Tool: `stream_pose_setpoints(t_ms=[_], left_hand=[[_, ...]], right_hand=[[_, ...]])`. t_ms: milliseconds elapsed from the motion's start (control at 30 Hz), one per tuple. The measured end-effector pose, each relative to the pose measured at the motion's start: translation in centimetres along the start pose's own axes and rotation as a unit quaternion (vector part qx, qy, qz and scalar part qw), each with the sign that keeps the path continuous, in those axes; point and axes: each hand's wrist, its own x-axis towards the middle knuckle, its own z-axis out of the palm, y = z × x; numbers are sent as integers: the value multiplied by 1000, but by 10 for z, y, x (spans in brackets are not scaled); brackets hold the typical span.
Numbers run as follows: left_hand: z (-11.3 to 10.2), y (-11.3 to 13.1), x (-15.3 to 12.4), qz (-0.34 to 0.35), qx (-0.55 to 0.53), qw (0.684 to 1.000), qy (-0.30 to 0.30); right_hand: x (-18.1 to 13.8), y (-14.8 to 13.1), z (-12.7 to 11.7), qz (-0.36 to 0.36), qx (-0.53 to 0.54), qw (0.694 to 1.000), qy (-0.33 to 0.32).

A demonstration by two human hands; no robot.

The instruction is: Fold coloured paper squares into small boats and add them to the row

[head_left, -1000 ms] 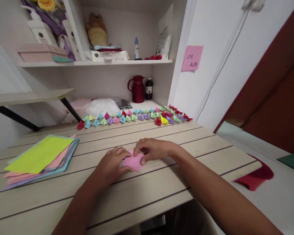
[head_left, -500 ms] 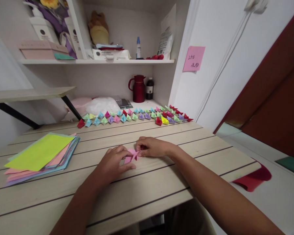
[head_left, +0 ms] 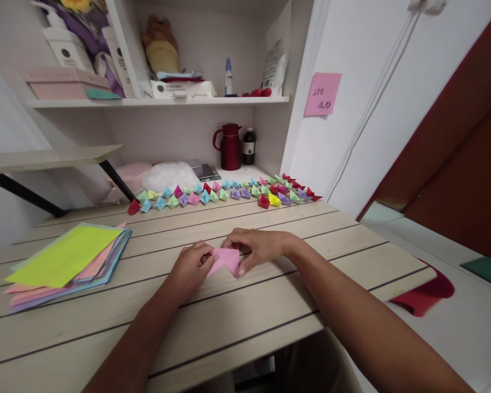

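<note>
A small folded piece of pink paper [head_left: 227, 258] lies low over the table between my two hands, with a notch along its near edge. My left hand [head_left: 193, 264] pinches its left corner between thumb and fingers. On the other side, my right hand [head_left: 257, 250] is curved with thumb and fingers apart, its tips at the paper's right edge. Left of my hands rests a stack of coloured paper sheets [head_left: 65, 256], a yellow-green one on top. Rows of small folded paper boats [head_left: 204, 197] in many colours stand along the back of the table.
The slatted wooden table [head_left: 245, 311] ends in an edge close to my body. Behind it, a shelf unit [head_left: 167, 102] holds a red thermos jug [head_left: 231, 147] and a dark bottle [head_left: 249, 146]. A small raised stand [head_left: 53, 158] is at the left. A pink note [head_left: 323, 94] hangs on the wall.
The pink paper has gone from a raised, partly folded shape to a flatter one with a notch. My right hand's fingers have spread from a pinch; my left hand's have closed in.
</note>
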Motion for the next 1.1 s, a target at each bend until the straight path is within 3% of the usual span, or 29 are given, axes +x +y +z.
stream_pose_setpoints(t_ms=[167,333,600,733,867,967,1100], left_hand=[[0,-1,0,1,-2,1000,-2],[-1,1,-6,20,9,1000,9],[-9,12,-14,118,29,985,119],[1,14,-14,110,67,988,80],[10,16,-10,38,66,997,32],[10,18,-6,-18,55,998,23],[5,20,-4,-21,70,997,1]], right_hand=[[-1,1,2,-7,-13,1000,4],[6,5,7,27,-16,998,51],[10,11,10,39,0,996,77],[11,11,11,42,6,996,83],[10,10,10,38,5,997,72],[8,10,7,28,7,998,56],[5,10,2,7,-4,1000,18]])
